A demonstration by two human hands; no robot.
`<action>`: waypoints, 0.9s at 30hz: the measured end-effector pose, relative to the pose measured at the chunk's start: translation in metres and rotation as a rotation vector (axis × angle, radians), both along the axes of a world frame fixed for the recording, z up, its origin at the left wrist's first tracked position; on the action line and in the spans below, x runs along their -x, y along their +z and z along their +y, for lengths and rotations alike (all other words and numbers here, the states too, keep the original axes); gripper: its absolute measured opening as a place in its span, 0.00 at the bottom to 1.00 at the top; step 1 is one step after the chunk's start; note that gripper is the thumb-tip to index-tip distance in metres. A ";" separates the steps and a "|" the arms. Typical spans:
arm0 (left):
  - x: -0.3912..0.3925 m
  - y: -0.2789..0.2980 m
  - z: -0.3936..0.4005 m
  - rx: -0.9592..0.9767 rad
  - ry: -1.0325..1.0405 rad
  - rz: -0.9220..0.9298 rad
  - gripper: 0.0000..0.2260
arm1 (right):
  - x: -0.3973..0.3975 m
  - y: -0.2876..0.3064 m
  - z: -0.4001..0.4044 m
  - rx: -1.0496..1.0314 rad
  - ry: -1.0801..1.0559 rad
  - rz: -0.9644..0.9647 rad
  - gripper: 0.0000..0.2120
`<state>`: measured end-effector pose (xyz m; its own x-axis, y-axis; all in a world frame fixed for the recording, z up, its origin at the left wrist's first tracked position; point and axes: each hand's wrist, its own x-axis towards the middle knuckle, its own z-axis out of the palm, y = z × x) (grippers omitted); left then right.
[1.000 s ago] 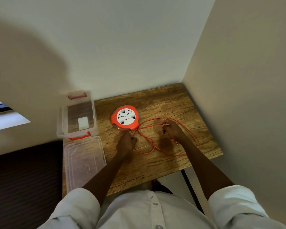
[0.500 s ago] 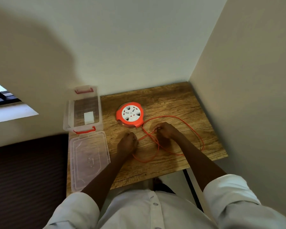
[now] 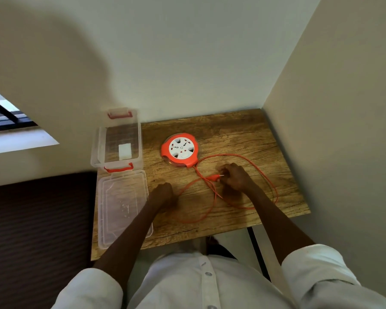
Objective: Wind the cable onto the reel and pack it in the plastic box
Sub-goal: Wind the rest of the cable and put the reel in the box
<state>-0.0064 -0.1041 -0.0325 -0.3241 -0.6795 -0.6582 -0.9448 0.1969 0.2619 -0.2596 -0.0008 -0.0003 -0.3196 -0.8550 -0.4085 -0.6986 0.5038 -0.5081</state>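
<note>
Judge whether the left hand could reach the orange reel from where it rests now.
Probably yes. The left hand lies fisted on the table, and only bare wood separates it from the reel. The cable loops lie to its right, off that path.

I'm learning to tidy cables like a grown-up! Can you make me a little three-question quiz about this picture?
1. True or false: the long orange cable is already all wound onto the round orange-and-white reel.
2. Which hand is pinching the cable's plug end: A) left hand, B) right hand?
3. Fill in: the flat clear plastic lid lies on the wooden table, just nearer the person than the clear plastic box with red handles, so the box is ____.

Key:
1. False; it lies in loose loops on the table.
2. B.
3. Open.
</note>
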 end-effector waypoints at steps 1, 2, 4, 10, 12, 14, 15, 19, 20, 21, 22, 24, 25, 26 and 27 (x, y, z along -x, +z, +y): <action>-0.003 0.002 -0.003 -0.078 0.021 -0.023 0.10 | 0.003 -0.001 0.005 0.031 -0.018 -0.029 0.19; -0.007 0.003 -0.006 -0.155 0.045 -0.032 0.10 | 0.003 -0.001 0.010 0.059 -0.032 -0.037 0.19; -0.014 0.005 -0.008 -0.264 0.059 -0.052 0.09 | 0.002 -0.004 0.017 0.090 -0.038 -0.020 0.16; -0.005 0.008 -0.010 -0.135 -0.116 0.016 0.10 | -0.018 -0.006 0.024 0.179 -0.016 -0.149 0.18; 0.005 0.006 -0.006 0.065 -0.160 0.248 0.10 | -0.025 -0.004 0.018 0.197 -0.012 -0.133 0.16; 0.018 0.007 0.003 0.169 -0.188 0.415 0.12 | -0.029 -0.004 0.013 0.174 -0.001 -0.132 0.16; 0.024 0.006 0.006 0.190 -0.210 0.431 0.14 | -0.031 -0.004 0.011 0.161 0.005 -0.148 0.16; 0.042 0.001 0.017 0.300 -0.177 0.388 0.10 | -0.030 -0.005 0.020 0.137 -0.126 -0.192 0.17; 0.042 0.001 0.018 0.306 -0.136 0.402 0.08 | -0.028 -0.007 0.024 0.109 -0.160 -0.159 0.16; 0.043 0.000 0.018 0.301 -0.105 0.419 0.07 | -0.027 -0.009 0.028 0.067 -0.165 -0.119 0.16; 0.042 -0.001 0.018 0.287 -0.089 0.437 0.07 | -0.025 -0.011 0.031 0.018 -0.145 -0.089 0.17; 0.040 -0.002 0.017 0.243 -0.085 0.487 0.07 | -0.024 -0.013 0.035 -0.076 -0.089 -0.077 0.17; 0.038 -0.002 0.016 0.216 -0.070 0.504 0.07 | -0.024 -0.014 0.036 -0.112 -0.056 -0.079 0.17; 0.037 -0.001 0.014 0.181 -0.044 0.507 0.07 | -0.024 -0.015 0.036 -0.137 -0.027 -0.080 0.16; 0.036 -0.001 0.013 0.138 -0.009 0.503 0.06 | -0.024 -0.016 0.036 -0.150 -0.005 -0.080 0.14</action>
<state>-0.0429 -0.0910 -0.0330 -0.5836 -0.7445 -0.3241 -0.7067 0.2691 0.6544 -0.2355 0.0350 -0.0160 -0.2850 -0.7809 -0.5559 -0.6565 0.5816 -0.4805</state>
